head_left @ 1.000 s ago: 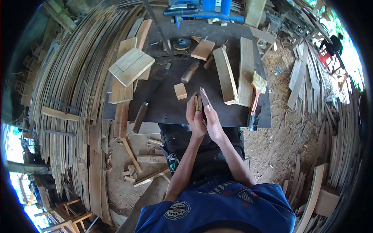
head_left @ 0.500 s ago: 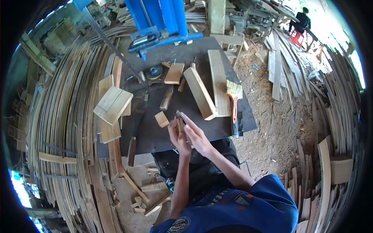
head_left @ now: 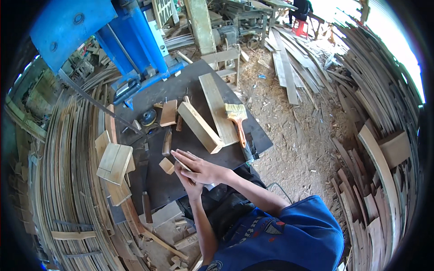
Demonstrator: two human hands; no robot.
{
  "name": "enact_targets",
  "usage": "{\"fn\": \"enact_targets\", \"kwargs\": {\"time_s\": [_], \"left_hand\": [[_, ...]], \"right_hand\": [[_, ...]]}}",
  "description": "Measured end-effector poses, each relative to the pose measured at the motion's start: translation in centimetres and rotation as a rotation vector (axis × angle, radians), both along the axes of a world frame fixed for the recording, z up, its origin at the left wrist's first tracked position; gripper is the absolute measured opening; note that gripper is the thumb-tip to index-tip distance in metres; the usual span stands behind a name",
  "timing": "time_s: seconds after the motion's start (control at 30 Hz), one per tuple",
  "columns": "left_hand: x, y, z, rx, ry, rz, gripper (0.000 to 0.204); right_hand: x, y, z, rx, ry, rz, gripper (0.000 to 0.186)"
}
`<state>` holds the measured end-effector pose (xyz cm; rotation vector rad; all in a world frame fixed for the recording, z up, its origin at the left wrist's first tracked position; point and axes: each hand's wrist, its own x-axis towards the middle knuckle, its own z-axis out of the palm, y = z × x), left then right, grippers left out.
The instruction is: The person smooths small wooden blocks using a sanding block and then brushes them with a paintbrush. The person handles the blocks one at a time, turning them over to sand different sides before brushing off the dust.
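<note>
Over the near edge of the dark tabletop [head_left: 181,187] my two hands come together. My right hand [head_left: 205,170] lies across the top, fingers straight and pressed together. Under it, my left hand [head_left: 191,186] is closed, its palm side turned toward the right. Between them shows the pale edge of a small flat piece [head_left: 182,165], apparently wood; the fingers cover most of it. A small wooden block [head_left: 167,165] lies just left of the fingertips. Beyond it is a chisel-like tool's wooden handle [head_left: 167,142].
A long wooden beam [head_left: 200,127], a board [head_left: 219,108] and a wide paintbrush [head_left: 237,118] lie on the table. Stacked blocks [head_left: 115,163] stand at left, by a blue machine [head_left: 135,40] with a blade. Long planks [head_left: 68,171] flank the left; a person [head_left: 300,10] sits far off.
The view has swung to the right, so the table sits further left. My right hand has folded over the small piece, which showed more between the fingers before.
</note>
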<state>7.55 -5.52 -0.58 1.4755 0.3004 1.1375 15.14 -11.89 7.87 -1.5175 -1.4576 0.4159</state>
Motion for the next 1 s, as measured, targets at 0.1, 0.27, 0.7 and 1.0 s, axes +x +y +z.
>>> {"fn": "enact_targets", "kwargs": {"time_s": [0.1, 0.27, 0.7, 1.0], "left_hand": [[-0.1, -0.4, 0.1, -0.035, -0.006, 0.016, 0.069], [1.7, -1.7, 0.2, -0.065, -0.005, 0.062, 0.069], [1.1, -0.6, 0.9, -0.031, -0.016, 0.083, 0.069], [1.4, -0.5, 1.5, -0.050, -0.040, 0.085, 0.068]], "right_hand": [[0.3, 0.7, -0.3, -0.047, 0.060, 0.044, 0.069], [-0.5, 0.5, 1.2, -0.216, -0.017, -0.091, 0.071], [-1.8, 2.8, 0.1, -0.274, -0.522, -0.422, 0.059], [-2.2, 3.8, 0.0, -0.221, -0.527, -0.395, 0.066]]}}
